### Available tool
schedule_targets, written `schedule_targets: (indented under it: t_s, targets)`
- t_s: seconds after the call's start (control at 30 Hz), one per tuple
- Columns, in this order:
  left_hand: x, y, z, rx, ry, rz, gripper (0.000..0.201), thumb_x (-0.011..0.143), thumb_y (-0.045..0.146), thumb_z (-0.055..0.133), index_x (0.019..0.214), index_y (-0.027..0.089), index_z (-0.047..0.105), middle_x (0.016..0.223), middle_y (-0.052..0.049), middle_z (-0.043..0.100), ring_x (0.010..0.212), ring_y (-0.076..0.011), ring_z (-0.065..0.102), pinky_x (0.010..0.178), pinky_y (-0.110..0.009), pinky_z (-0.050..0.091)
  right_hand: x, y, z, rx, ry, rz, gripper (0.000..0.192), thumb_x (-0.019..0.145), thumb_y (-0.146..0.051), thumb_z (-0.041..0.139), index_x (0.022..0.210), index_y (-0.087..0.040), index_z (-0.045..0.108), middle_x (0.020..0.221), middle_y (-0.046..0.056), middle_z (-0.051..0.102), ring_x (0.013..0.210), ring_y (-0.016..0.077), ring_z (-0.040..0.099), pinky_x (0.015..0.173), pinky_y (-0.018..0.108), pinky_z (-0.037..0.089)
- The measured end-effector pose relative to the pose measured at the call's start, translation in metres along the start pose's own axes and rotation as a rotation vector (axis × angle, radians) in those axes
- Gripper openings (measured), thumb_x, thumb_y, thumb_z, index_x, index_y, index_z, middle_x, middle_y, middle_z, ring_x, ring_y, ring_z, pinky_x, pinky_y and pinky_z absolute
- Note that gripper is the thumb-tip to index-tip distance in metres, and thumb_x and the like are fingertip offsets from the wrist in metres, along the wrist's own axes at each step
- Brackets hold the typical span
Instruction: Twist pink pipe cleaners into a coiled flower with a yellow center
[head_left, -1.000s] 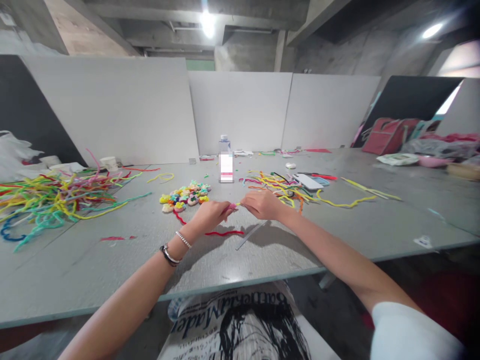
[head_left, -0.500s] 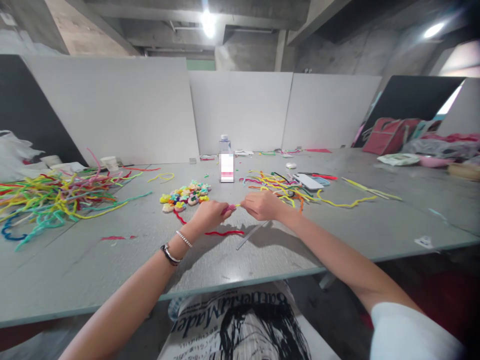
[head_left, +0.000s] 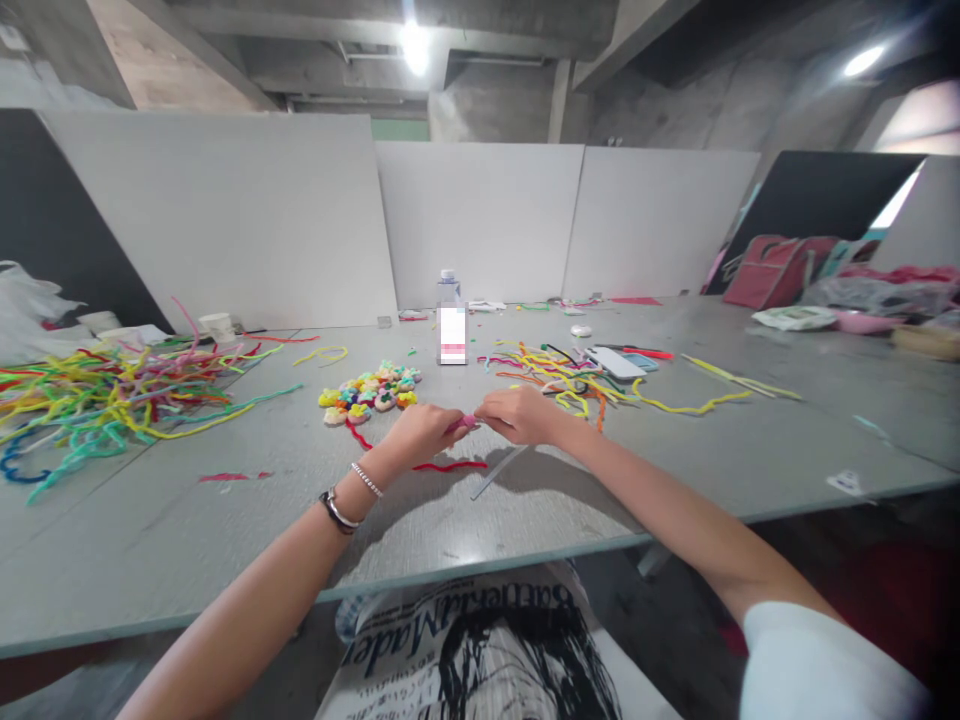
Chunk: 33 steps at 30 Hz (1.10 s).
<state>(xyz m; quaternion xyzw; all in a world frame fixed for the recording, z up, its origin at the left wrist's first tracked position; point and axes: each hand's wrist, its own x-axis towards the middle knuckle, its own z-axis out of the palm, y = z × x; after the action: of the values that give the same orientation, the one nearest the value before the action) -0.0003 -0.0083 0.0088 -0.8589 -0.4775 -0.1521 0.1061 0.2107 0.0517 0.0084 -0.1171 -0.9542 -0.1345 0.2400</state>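
Observation:
My left hand point(head_left: 424, 435) is closed in a pinch on a small pink fuzzy pipe-cleaner piece point(head_left: 468, 421), most of which its fingers cover. My right hand point(head_left: 517, 413) pinches at the right end of that piece, fingertips nearly meeting those of the left. Under my hands a red pipe cleaner point(head_left: 454, 466) lies on the grey table point(head_left: 420, 540). A thin grey strip point(head_left: 496, 475) rests below my right hand. Left of the hands sits a cluster of small colourful fuzzy flowers point(head_left: 371, 393).
A big tangle of pipe cleaners point(head_left: 135, 390) covers the left side. More pipe cleaners point(head_left: 559, 370) lie behind my right hand, with a white phone-like slab point(head_left: 616, 363). A bottle point(head_left: 451, 320) stands at mid-table. White panels point(head_left: 480, 220) line the back.
My right hand has moved slightly left, closer to my left hand. The bit of yellow that showed between the pink piece and the right fingertips is now hidden.

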Motion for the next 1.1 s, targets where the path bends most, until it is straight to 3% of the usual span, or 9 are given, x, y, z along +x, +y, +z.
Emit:
schedule_targets:
  t_s: [0.23,0.5,0.83,1.1]
  targets:
    - [0.000,-0.002,0.000,0.011,0.044,0.005,0.049,0.092,0.050,0.028,0.073,0.017,0.059,0.061,-0.004,0.062,0.055,-0.0134,0.056,0.049,-0.023,0.024,0.000,0.001,-0.001,0.035,-0.004,0.064,0.024,0.092,-0.025,0.039,0.097,-0.018,0.061,0.086,0.005,0.068,0.073,0.0133,0.059,0.062,0.024,0.034]
    - [0.000,-0.001,-0.006,-0.056,0.128,-0.103,0.035,0.091,0.045,0.037,0.107,0.021,0.056,0.079,-0.004,0.068,0.068,-0.0153,0.063,0.052,-0.021,0.030,-0.003,0.014,-0.004,0.026,-0.005,0.109,0.023,0.092,-0.027,0.041,0.097,-0.015,0.059,0.084,0.008,0.066,0.078,0.0160,0.059,0.068,0.026,0.038]
    - [0.003,0.001,-0.004,-0.523,0.128,-0.101,0.026,0.086,0.020,0.042,0.102,0.020,0.063,0.076,0.000,0.070,0.065,-0.0105,0.062,0.061,-0.019,0.042,-0.002,0.013,-0.001,-0.060,0.025,0.092,0.026,0.094,-0.024,0.036,0.091,-0.015,0.060,0.079,0.006,0.066,0.069,0.0143,0.058,0.060,0.025,0.034]
    - [0.004,0.001,0.005,-0.613,0.084,-0.127,0.027,0.082,0.019,0.044,0.096,0.017,0.067,0.073,-0.002,0.069,0.061,-0.0106,0.060,0.061,-0.020,0.044,-0.001,0.007,0.000,-0.064,0.002,0.056,0.025,0.094,-0.022,0.036,0.084,-0.015,0.058,0.074,0.006,0.063,0.064,0.0134,0.054,0.058,0.025,0.031]
